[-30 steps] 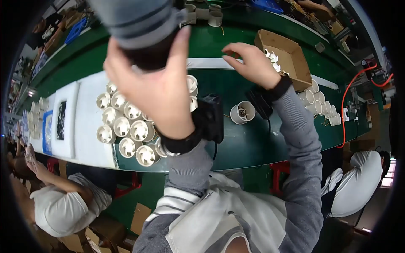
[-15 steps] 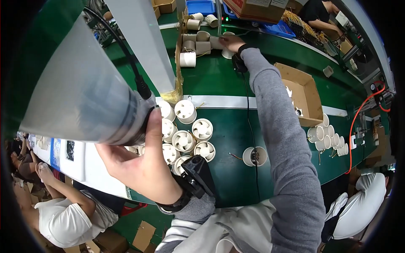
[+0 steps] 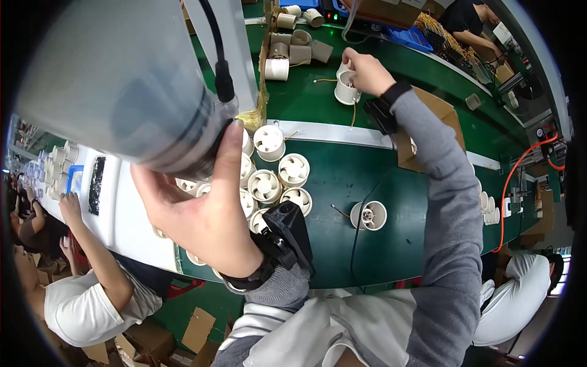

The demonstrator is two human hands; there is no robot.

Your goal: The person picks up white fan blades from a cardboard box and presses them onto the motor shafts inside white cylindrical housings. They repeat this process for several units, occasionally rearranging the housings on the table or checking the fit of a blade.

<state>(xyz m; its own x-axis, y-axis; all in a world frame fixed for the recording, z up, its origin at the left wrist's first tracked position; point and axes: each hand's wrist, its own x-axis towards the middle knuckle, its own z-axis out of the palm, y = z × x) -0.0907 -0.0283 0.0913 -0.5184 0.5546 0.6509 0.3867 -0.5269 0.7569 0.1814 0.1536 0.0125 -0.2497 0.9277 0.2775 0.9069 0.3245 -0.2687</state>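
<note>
My left hand [image 3: 199, 202] grips a large, pale grey cylindrical tool [image 3: 122, 79] with a black cord, held close in front of me. Over the far green surface, my right hand [image 3: 369, 74] is closed on a white cylindrical fan housing [image 3: 347, 95], its fingers at the upper rim. Two thin wires stick out around that housing; a second pale part seems to be under the fingers, partly hidden. White housings with fan blades [image 3: 265, 186] stand grouped beside my left hand. A lone housing [image 3: 369, 216] lies on the near green table, its inside facing me.
Several grey-white housings [image 3: 299, 54] lie at the far left beside a cardboard divider. A pale rail [image 3: 336, 132] crosses the table. An open cardboard box [image 3: 449, 119] stands beneath my right forearm, more housings [image 3: 489, 205] beyond it. Other people work at both sides and far right.
My right hand has moved right and nearer, away from the far-left housings, carrying a white housing. My left hand still holds the tool, which has shifted slightly in view.
</note>
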